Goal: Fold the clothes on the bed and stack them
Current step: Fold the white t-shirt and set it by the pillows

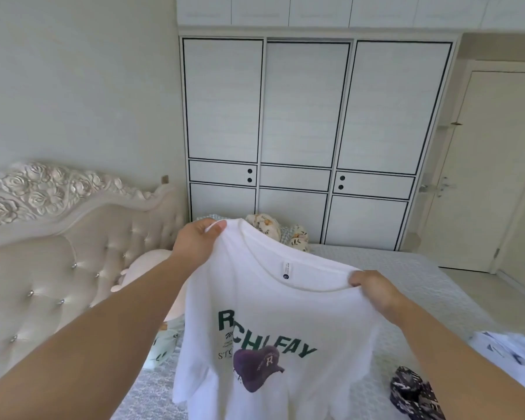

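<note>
1. Behind the grey quilted bed (391, 268) stands a white wardrobe (309, 116)
2. Your left hand (197, 241) and right hand (376, 291) each pinch a shoulder of the white T-shirt (270, 328), fingers clamped on the cloth, held up over the bed
3. It hangs unfolded — green lettering and a purple cap print facing you
4. No stack shows; a dark patterned garment (412, 392) and a pale one (503, 350) lie unfolded, so you're likely early on

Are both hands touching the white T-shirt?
Touching. The head view shows the left hand pinching one shoulder of the white T-shirt and the right hand gripping the other beside the collar, holding it up over the bed.
</note>
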